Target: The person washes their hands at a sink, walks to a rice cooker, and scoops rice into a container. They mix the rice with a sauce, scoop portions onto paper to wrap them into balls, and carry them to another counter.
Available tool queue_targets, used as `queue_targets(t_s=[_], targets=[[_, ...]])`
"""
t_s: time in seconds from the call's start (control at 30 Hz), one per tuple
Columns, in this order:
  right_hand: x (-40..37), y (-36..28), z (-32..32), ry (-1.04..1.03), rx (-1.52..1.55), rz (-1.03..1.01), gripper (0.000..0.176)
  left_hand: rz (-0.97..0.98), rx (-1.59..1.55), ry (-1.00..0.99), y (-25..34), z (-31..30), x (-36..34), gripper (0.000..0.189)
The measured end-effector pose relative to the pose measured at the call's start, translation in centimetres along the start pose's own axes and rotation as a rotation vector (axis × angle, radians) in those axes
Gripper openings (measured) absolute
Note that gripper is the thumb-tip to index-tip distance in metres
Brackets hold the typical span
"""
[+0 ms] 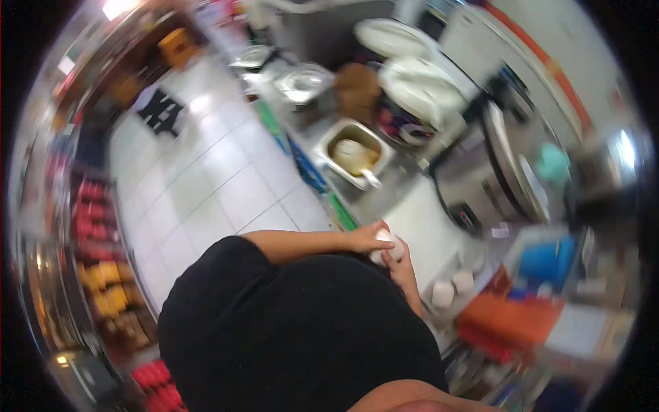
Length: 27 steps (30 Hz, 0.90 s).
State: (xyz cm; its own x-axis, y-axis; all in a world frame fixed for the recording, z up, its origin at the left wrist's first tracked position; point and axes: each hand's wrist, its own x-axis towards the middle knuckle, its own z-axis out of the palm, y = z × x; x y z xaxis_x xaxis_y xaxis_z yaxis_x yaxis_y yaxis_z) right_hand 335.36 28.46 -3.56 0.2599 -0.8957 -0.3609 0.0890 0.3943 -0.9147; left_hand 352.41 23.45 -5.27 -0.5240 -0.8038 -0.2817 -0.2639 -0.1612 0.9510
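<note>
Both of my hands close around a small white rounded item [388, 248] in front of my body. My left hand [367, 237] reaches in from the left with its fingers bent over the top of it. My right hand [403, 266] grips it from the lower right. Motion blur and the fingers hide part of the item, so its kind cannot be made out. Two similar white rounded pieces [453, 287] lie on the counter to the right of my right hand.
Ahead, a metal pan [353, 152] holds yellowish liquid and a pale round thing. A large steel cooker [491, 168] stands to the right, with white lidded tubs [422, 89] beyond. An orange packet [508, 319] lies at the right. Tiled floor [206, 161] extends left.
</note>
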Motion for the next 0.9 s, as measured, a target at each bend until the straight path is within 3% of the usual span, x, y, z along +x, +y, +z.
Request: queue_targets(t_s=[0.03, 0.07, 0.13, 0.2, 0.23, 0.33, 0.4, 0.47, 0.53, 0.6, 0.67, 0.83, 0.9], targets=[[0.8, 0.0, 1.2, -0.049, 0.065, 0.046, 0.062, -0.073, -0.175, 0.075, 0.9, -1.0, -1.8, 0.061], [1.5, -0.5, 2.9, -0.126, 0.030, 0.035, 0.062, 0.007, -0.110, 0.163, -3.6, -1.9, -1.1, 0.059], [2.8, -1.6, 6.9, -0.244, -0.015, 0.163, 0.054, -0.206, -0.318, 0.207, -1.0, -5.8, -7.1, 0.060], [5.0, -0.5, 11.5, -0.423, 0.129, 0.228, 0.051, -0.213, -0.288, 0.400, -4.0, -9.2, -11.5, 0.063], [6.1, -0.1, 14.3, -0.501, 0.178, 0.291, 0.050, -0.120, -0.211, 0.521, -5.2, -11.0, -14.8, 0.065], [9.5, 2.5, 24.1, -0.717, 0.292, 0.451, 0.050, -0.206, -0.372, 0.698, -10.1, -16.6, -25.3, 0.060], [11.6, 4.5, 29.5, -0.846, 0.281, 0.530, 0.053, -0.184, -0.452, 0.869, -10.3, -18.5, -32.5, 0.057], [12.5, 6.4, 35.4, -0.893, 0.229, 0.597, 0.055, -0.169, -0.510, 0.966, -13.1, -20.3, -39.5, 0.056], [12.3, 7.2, 41.1, -0.908, 0.171, 0.714, 0.057, -0.119, -0.808, 1.188, -13.6, -21.4, -45.7, 0.054], [12.5, 8.0, 45.2, -0.992, 0.149, 0.698, 0.056, -0.085, -0.841, 1.245, -14.4, -22.6, -49.8, 0.052], [13.7, 8.9, 49.6, -0.925, 0.287, 0.845, 0.058, -0.003, -0.859, 1.319, -16.3, -24.8, -53.1, 0.048], [19.1, 11.3, 60.5, -1.027, 0.112, 0.652, 0.051, 0.006, -0.852, 1.444, -20.4, -31.3, -59.7, 0.052], [22.3, 12.7, 66.2, -1.074, 0.088, 0.723, 0.049, -0.003, -0.869, 1.501, -23.7, -33.8, -63.2, 0.052]])
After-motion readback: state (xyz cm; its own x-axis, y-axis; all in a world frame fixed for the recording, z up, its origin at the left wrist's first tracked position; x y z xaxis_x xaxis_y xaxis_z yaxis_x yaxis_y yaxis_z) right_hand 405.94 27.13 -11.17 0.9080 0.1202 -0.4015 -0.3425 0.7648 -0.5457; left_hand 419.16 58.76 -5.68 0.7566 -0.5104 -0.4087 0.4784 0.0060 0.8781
